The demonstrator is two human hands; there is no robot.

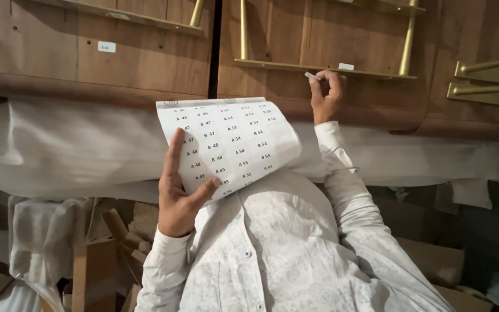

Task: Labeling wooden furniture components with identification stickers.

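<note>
nearest the camera, a white patterned shirt (295, 254) fills the lower middle of the view, both sleeves reaching away from the body. cardboard boxes (96, 266) and loose white wrapping lie on the floor at lower left.

left hand (181, 190): closed on a sheet of labels (232, 144), thumb pressed on the sheet's lower edge, fingers spread flat behind its left side. the sheet is white, printed in rows, and curls over toward the viewer at its right side. it stands between the two hands, touching only the left one.

right hand (326, 95): raised higher and further out, well apart from the sheet. thumb and forefinger are pinched on a small white label (312, 75), which sticks out to the left of the fingertips. the label is held just beside a brass rail (324, 69), at the face of a wooden panel (330, 34); whether it touches the wood cannot be told.

beyond the hands, white padding (59, 150) runs across below the panels. a second wooden panel (88, 52) on the left carries a small white tag (106, 47). more brass fittings (486, 81) show at far right.
</note>
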